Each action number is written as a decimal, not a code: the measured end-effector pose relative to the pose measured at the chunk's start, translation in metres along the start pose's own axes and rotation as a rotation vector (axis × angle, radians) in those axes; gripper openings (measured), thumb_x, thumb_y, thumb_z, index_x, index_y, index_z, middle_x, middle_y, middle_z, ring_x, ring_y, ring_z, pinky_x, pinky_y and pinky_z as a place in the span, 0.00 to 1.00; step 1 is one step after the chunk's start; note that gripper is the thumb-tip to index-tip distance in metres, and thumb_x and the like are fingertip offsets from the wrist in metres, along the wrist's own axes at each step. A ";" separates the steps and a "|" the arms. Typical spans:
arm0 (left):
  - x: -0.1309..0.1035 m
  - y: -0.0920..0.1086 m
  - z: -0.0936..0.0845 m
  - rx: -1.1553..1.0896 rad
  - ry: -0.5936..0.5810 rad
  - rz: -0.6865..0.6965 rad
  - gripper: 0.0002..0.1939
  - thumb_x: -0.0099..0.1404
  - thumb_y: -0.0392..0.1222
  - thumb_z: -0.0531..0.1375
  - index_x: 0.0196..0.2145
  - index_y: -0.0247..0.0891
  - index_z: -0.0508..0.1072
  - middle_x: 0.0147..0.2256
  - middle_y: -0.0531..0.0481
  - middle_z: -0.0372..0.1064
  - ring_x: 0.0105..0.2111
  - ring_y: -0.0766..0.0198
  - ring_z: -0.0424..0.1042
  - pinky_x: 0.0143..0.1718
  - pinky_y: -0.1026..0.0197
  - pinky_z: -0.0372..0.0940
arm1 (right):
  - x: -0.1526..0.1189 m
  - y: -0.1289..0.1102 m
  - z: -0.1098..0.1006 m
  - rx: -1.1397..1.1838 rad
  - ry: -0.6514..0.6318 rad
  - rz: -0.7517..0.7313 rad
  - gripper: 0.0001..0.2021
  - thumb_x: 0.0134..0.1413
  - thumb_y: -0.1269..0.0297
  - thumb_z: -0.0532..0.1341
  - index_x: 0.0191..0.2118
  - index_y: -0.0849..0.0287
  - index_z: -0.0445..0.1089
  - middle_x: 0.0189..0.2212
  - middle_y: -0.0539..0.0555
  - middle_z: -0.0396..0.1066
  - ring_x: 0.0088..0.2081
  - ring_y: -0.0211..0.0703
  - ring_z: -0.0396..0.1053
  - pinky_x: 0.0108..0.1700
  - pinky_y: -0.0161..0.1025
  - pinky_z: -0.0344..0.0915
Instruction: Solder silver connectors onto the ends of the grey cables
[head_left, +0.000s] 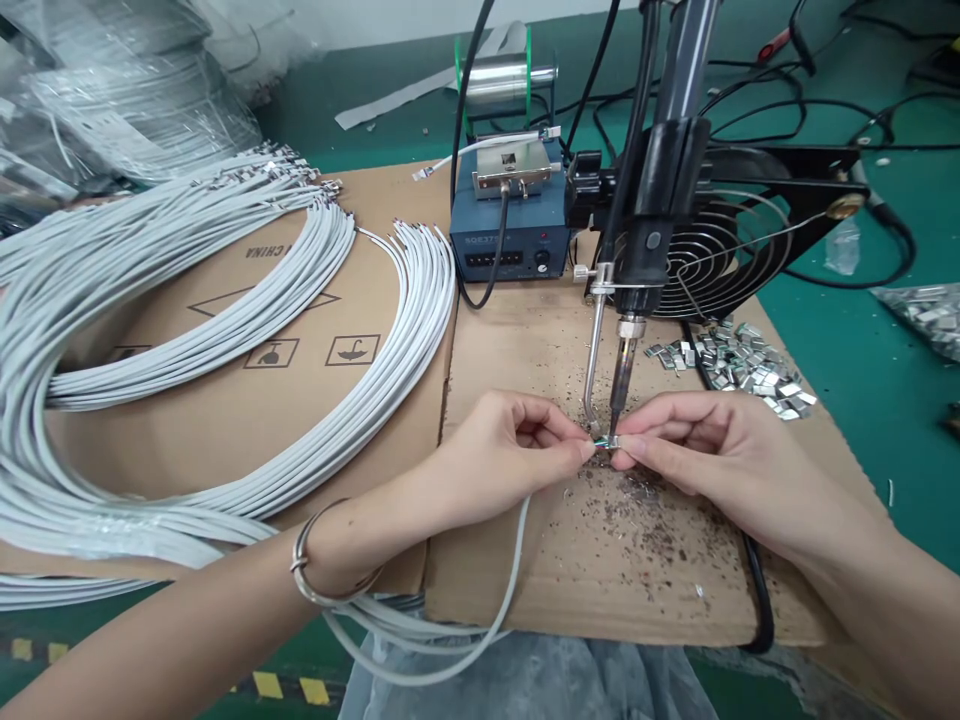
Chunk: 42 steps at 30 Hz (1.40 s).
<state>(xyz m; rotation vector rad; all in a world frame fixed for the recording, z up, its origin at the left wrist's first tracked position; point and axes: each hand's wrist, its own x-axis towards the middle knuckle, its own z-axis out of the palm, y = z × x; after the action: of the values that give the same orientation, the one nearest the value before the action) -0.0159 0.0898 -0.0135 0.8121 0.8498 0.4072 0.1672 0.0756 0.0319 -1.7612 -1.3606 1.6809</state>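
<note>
My left hand [517, 445] pinches the end of a white cable [517, 560], whose thin coloured wires show past the fingertips. The cable hangs from this hand in a loop over the cardboard's front edge. Facing it, my right hand [697, 440] pinches a small metal connector [613, 441] against the wire ends. From above, the tip of a soldering iron [621, 375] meets the connector between both hands. A thin solder feed tube [595, 350] ends just left of the iron tip.
Bundles of white cables [405, 370] curve across the left cardboard. A blue control box [510, 230] and solder spool [495, 85] stand behind. A black fan [712, 240] and a pile of metal connectors [742, 365] sit at the right. Dark residue [645, 540] dots the cardboard.
</note>
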 end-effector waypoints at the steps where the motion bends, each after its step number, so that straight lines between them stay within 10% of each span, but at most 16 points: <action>1: 0.000 0.000 0.000 0.002 -0.001 0.002 0.06 0.56 0.36 0.61 0.27 0.28 0.71 0.20 0.54 0.62 0.20 0.75 0.57 0.21 0.72 0.52 | 0.000 0.000 0.000 -0.003 0.002 0.002 0.03 0.44 0.69 0.65 0.29 0.59 0.72 0.24 0.53 0.74 0.28 0.37 0.72 0.27 0.25 0.66; 42: 0.001 -0.001 -0.001 0.008 -0.014 0.012 0.06 0.56 0.35 0.60 0.28 0.26 0.71 0.18 0.56 0.60 0.18 0.77 0.55 0.18 0.74 0.51 | -0.003 0.001 0.000 0.016 -0.015 -0.016 0.01 0.49 0.68 0.63 0.29 0.58 0.72 0.25 0.50 0.74 0.28 0.31 0.72 0.29 0.18 0.65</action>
<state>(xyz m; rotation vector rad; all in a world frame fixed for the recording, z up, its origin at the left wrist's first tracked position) -0.0160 0.0902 -0.0146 0.8268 0.8343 0.4083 0.1677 0.0729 0.0325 -1.7279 -1.3606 1.6956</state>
